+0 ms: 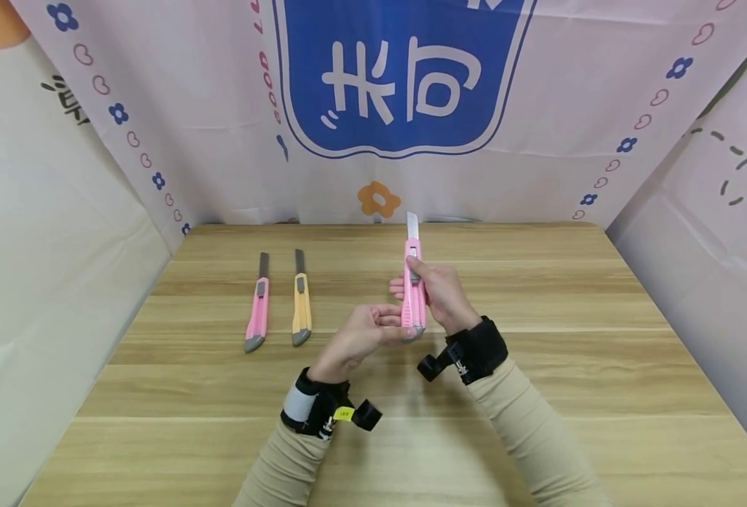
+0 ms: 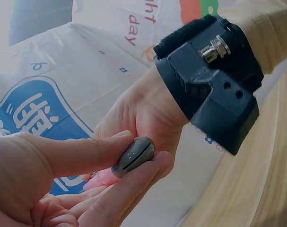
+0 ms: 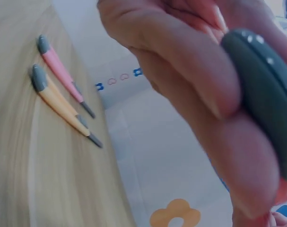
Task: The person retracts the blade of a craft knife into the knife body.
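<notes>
A pink utility knife (image 1: 414,303) with a grey end cap is held up above the table, its blade extended and pointing away. My right hand (image 1: 444,292) grips it around the middle, thumb at the grey slider. At the lower end, my left hand (image 1: 363,334) pinches the grey cap (image 2: 134,156) between thumb and fingers, as the left wrist view shows up close. Off to the left lie a second pink utility knife (image 1: 258,310) and a yellow utility knife (image 1: 301,303), side by side with blades out and pointing to the back.
The wood-grain table (image 1: 538,436) runs back to a printed cloth (image 1: 221,141) hanging behind it. More pale cloth hangs at the left and right sides. Each wrist wears a black strap (image 1: 484,348) with a small camera mount.
</notes>
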A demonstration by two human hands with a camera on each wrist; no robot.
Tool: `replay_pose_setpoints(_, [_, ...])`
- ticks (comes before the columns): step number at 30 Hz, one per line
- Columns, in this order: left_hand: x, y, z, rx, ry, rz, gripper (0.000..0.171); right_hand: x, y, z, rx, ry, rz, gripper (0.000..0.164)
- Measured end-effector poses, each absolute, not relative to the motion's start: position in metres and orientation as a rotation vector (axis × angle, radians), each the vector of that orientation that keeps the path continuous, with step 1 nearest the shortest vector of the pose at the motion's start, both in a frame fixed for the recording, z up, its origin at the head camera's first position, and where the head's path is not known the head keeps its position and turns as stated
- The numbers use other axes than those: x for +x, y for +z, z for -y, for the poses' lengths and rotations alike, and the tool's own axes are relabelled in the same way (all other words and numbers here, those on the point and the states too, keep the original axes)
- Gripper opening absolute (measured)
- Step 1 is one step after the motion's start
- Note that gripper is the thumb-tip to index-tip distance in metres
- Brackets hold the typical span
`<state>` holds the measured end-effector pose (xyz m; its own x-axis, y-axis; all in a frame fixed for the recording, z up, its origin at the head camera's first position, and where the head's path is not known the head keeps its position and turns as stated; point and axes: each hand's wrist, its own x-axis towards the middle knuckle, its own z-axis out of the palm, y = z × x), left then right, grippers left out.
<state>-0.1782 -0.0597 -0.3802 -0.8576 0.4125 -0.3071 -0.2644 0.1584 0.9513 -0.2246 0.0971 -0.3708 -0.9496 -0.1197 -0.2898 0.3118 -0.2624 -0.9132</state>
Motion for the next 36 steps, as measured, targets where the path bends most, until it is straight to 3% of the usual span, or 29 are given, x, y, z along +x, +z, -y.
replay_pose_setpoints(21, [-0.179, -0.384, 0.057, 0.176, 1.721, -1.942, 0.040, -0.219, -0.381, -0.102, 0.156, -2.342, -1.727, 0.047])
replay_pose_setpoints(36, [-0.177, -0.388, 0.051, 0.214, 1.720, -1.922, 0.041, -0.215, -0.392, -0.109, 0.279, -2.341, -1.689, 0.049])
